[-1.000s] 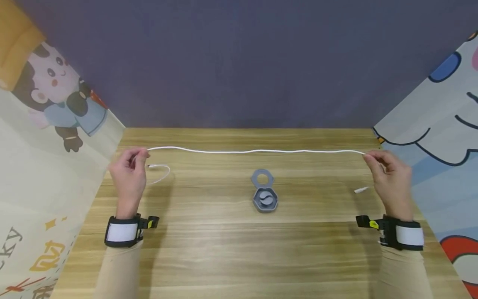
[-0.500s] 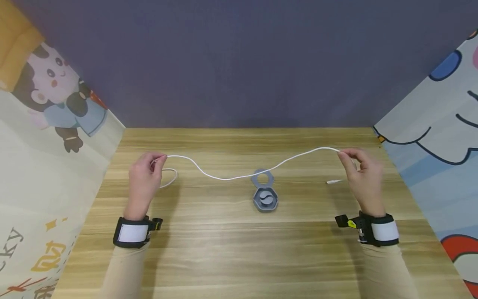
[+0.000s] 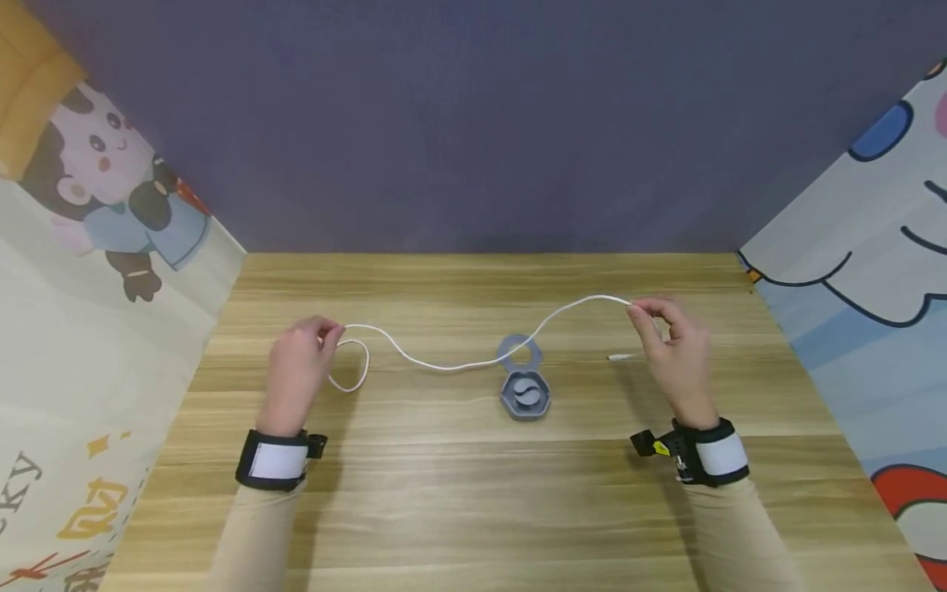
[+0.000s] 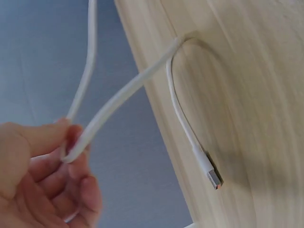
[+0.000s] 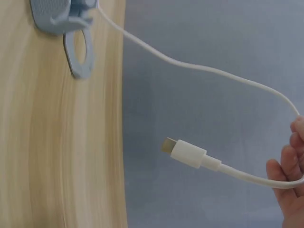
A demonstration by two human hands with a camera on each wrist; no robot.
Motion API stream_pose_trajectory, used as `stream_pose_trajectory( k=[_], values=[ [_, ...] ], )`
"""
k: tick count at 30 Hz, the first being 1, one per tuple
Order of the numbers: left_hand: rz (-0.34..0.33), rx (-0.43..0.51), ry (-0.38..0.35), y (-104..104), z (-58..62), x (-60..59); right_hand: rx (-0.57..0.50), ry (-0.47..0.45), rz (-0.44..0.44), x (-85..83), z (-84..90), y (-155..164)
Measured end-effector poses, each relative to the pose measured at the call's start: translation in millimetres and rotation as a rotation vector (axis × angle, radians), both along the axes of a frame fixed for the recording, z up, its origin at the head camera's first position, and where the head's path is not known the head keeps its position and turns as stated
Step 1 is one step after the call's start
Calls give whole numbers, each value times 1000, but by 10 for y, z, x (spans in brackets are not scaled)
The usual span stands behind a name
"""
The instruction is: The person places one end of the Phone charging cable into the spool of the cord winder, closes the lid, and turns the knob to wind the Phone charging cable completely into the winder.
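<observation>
A white charging cable (image 3: 444,367) stretches in a slack wave between two hands above the table. My left hand (image 3: 299,370) pinches it between thumb and fingers; past that grip a loop hangs down, and the left wrist view shows its end with a USB-A plug (image 4: 215,179). With thumb and fingertips, my right hand (image 3: 676,358) pinches the other side, where a short tail ends in a USB-C plug (image 5: 187,153). Mid-table, below the cable, lies a grey hexagonal case (image 3: 526,396), with a curved two-part core inside and a ring-shaped lid (image 3: 504,352) opened out behind it.
The wooden table (image 3: 473,510) ends at a dark blue-grey panel (image 3: 473,123) at the back. Cartoon-printed panels stand on the left (image 3: 66,345) and right (image 3: 873,247). Each wrist wears a strap (image 3: 277,460) with a small camera.
Both hands have moved inward, the right one further. The cable between them has gone from nearly straight to a slack wave, now crossing over the ring-shaped lid.
</observation>
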State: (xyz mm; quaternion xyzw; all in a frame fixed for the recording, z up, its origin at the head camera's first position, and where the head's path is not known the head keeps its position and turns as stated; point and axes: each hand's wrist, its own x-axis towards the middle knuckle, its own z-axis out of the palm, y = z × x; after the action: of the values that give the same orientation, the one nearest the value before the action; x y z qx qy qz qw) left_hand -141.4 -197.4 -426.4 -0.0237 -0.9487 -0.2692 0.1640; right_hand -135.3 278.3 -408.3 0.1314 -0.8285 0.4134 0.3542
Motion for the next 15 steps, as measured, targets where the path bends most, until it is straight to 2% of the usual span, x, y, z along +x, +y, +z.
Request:
stream_pose_trajectory(
  k=[4, 9, 12, 15],
  values=[
    [-2, -86, -113, -5, -29, 29, -17, 5, 50, -8, -4, -112],
    [-5, -172, -203, 7, -36, 59, -35, 20, 80, -23, -3, -208],
    [3, -162, -189, 67, -27, 80, -37, 29, 97, -30, -8, -266],
    [0, -131, -87, 185, 14, 90, -41, 42, 112, -33, -6, -340]
  ],
)
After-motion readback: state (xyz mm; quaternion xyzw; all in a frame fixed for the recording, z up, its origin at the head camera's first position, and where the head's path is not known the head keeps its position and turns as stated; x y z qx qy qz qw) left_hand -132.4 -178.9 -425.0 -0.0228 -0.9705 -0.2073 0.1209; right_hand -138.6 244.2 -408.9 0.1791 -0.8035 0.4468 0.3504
